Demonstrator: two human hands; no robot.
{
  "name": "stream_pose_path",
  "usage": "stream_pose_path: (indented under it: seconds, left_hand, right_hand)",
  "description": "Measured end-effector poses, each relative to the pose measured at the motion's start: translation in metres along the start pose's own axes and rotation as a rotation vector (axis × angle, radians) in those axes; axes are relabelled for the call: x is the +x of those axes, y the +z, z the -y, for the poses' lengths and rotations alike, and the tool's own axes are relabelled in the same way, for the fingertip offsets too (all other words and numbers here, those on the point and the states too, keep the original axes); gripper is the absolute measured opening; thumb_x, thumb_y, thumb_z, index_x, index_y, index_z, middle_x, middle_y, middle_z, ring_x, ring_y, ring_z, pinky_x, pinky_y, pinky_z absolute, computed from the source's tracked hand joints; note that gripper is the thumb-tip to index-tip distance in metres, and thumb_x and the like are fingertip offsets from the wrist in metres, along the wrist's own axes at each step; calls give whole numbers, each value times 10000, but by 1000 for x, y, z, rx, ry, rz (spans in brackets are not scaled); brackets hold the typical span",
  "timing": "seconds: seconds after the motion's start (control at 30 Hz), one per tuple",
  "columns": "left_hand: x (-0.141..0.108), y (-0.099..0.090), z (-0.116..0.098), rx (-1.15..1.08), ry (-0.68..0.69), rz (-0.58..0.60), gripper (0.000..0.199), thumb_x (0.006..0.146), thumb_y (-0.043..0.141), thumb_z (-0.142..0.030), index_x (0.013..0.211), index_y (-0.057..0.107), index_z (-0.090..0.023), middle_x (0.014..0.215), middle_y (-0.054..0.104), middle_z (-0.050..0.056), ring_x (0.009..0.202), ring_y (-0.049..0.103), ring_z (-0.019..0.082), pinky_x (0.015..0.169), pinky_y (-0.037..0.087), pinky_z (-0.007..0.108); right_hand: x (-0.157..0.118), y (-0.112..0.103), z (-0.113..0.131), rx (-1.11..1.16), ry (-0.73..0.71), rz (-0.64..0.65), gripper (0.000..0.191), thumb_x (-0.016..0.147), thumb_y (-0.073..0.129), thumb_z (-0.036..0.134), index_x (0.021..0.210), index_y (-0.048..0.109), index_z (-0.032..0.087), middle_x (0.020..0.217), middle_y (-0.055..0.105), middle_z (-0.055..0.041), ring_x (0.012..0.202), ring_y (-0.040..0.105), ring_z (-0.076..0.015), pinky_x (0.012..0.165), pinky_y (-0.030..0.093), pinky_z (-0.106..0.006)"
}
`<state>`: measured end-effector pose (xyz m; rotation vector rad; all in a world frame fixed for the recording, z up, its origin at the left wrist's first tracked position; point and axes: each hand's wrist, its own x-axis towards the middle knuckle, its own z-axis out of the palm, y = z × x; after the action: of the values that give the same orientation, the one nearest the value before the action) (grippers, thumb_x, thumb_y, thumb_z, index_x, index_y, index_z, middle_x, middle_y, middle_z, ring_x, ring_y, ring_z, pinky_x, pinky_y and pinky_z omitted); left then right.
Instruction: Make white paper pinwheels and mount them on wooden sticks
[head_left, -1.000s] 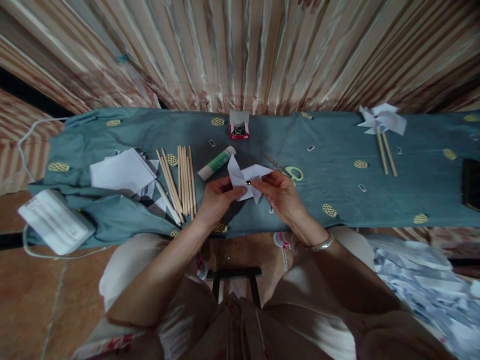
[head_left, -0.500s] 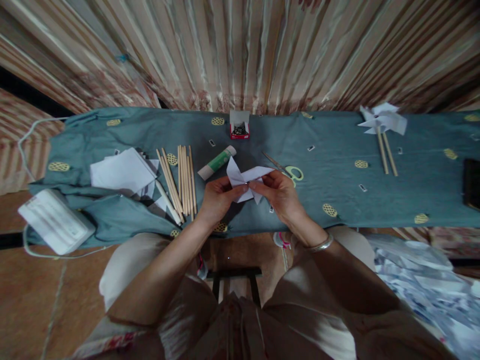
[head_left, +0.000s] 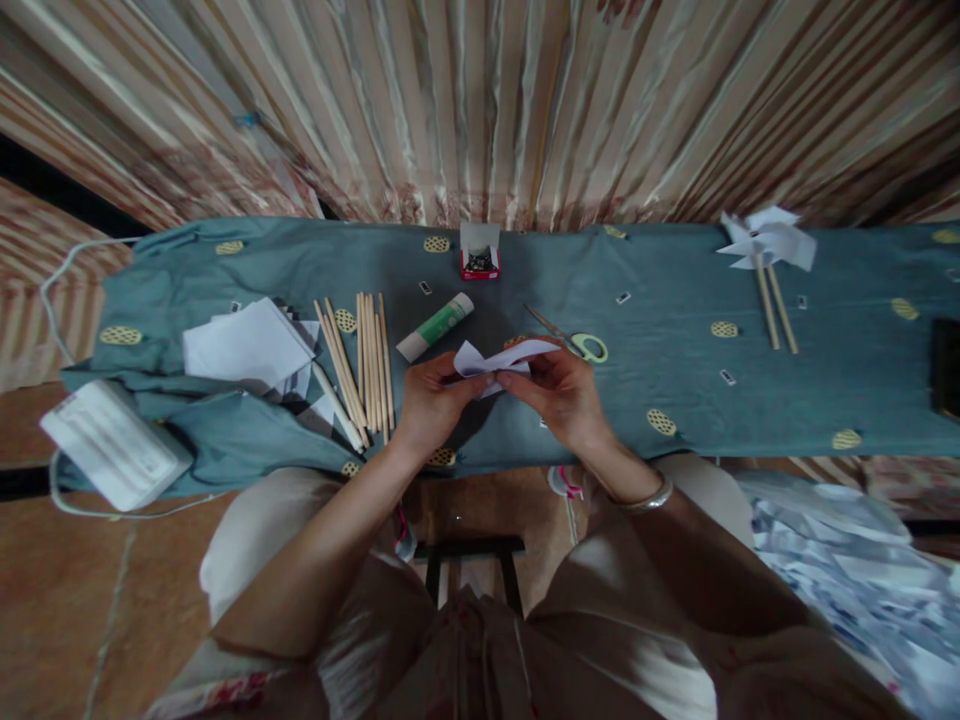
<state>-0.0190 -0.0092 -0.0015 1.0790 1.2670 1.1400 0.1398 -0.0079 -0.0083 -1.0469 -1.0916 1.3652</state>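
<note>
Between both hands is a white paper pinwheel (head_left: pixel 504 358), its folded blades tipped so that I see them nearly edge-on. My left hand (head_left: pixel 433 405) grips its left side, thumb near the centre. From the right, my right hand (head_left: pixel 564 395) pinches it, with the thumb also at the middle and the fingers behind the paper. Just beyond the left hand lies a green and white glue stick (head_left: pixel 435 327). Scissors (head_left: pixel 585 346) with pale green handles rest beside the right hand. Farther back stands a small open red box (head_left: pixel 480 262) of dark little pieces, too small to name.
Several wooden sticks (head_left: pixel 371 360) and a stack of white paper (head_left: pixel 244 345) lie to the left. A white box-like device (head_left: pixel 116 445) with a cable sits at the left edge. Pinwheels on sticks (head_left: pixel 769 240) lie far right. A bag of paper scraps (head_left: pixel 847 570) is below right.
The pinwheel has tilted in my hands, so its blades now look flatter and its centre is hidden. Both hands have turned slightly with it. The things on the table have stayed put.
</note>
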Motion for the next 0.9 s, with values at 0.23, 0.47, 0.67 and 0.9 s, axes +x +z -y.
stream_pose_path:
  seconds: [0.23,0.47,0.67,0.9]
  left_hand:
    - [-7,-6,-9,117,181,60,153,703,787,-320,686,726,-180,697,681,-2,642,609,131,608,476,237]
    - [-17,-9,-16,224,261,69,87,763,775,-273,762,756,-188,741,721,9,684,649,139,644,504,237]
    - [-18,-14,-22,291,374,131,119,817,754,-298,783,761,-185,757,731,26,676,663,138,616,506,225]
    - [-23,-19,-32,376,446,172,204,881,677,-353,772,770,-208,769,738,39,681,670,147,639,519,232]
  right_hand:
    - [-6,-1,12,-63,-38,86,131,730,817,309,838,762,259,856,734,16,815,673,-154,791,557,-315]
    - [-10,-2,21,-126,-49,132,103,747,810,270,808,728,261,978,741,4,901,692,-172,811,558,-334]
    - [-15,-3,28,-228,-122,174,96,787,753,172,829,729,255,1037,736,-10,983,690,-176,845,545,-327]
    - [-24,-2,38,-365,-270,167,160,817,691,132,870,725,279,1071,741,-11,1063,672,-199,957,517,-395]
